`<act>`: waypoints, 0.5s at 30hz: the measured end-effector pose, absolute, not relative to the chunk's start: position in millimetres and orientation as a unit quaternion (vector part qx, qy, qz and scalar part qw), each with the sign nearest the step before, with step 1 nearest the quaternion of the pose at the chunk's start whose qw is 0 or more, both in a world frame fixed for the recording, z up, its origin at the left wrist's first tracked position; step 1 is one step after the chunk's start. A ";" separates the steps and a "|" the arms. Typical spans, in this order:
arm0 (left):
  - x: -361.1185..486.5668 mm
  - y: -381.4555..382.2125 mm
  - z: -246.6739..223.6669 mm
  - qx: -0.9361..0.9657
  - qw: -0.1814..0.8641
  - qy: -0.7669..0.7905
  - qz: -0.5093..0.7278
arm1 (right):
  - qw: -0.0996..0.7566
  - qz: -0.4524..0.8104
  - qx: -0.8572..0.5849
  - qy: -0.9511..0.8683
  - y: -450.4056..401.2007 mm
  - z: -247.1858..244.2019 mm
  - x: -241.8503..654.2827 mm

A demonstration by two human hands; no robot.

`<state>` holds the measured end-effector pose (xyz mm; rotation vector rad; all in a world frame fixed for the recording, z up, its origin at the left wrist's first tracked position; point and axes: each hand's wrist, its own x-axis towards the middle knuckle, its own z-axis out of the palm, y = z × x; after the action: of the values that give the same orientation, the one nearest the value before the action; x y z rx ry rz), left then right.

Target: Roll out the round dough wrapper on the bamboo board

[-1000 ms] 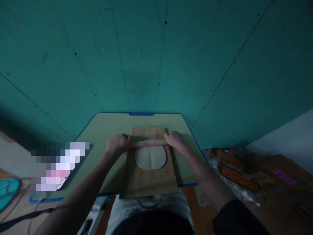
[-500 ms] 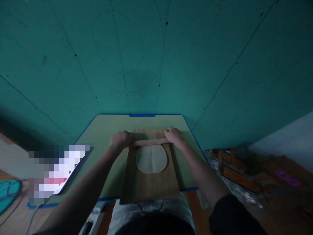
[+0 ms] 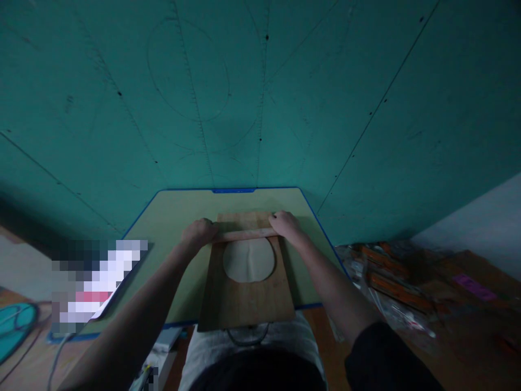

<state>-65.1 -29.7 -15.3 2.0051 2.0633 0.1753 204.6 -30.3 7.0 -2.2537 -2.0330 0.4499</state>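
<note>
A pale, flattened round of dough (image 3: 249, 262) with a crease down its middle lies on a wooden board (image 3: 246, 304). Across the far edge of the dough runs a wooden rolling pin (image 3: 244, 235). My left hand (image 3: 200, 232) is closed around the pin's left end, and my right hand (image 3: 285, 224) grips its right end. Both arms reach forward over the board's sides. The fingers' undersides are hidden from view.
Under the board stands a pale table (image 3: 179, 209) with a blue rim, against a green wall (image 3: 236, 130). A screen-like device, partly blurred out (image 3: 109, 277), lies on the table's left. Wrapped goods and cardboard (image 3: 399, 282) sit on the floor at right.
The view has shifted slightly, moving everything a little left in the picture. Both hands stay on the rolling pin at the far edge of the dough.
</note>
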 end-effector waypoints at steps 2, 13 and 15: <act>-62.0 -31.2 -14.2 0.680 0.134 0.718 0.054 | 0.043 0.141 -0.734 -0.663 -32.7 6.1 204.7; -54.5 -40.4 -6.9 0.665 0.165 0.726 0.059 | 0.083 0.108 -0.735 -0.664 -42.5 4.7 203.3; -53.5 -41.5 -6.7 0.664 0.168 0.725 0.070 | 0.089 0.103 -0.737 -0.663 -42.5 3.1 203.5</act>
<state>-53.5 -41.5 -6.7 1.8888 2.0626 0.1999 203.5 -42.5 3.1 -2.1909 -1.9709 0.3055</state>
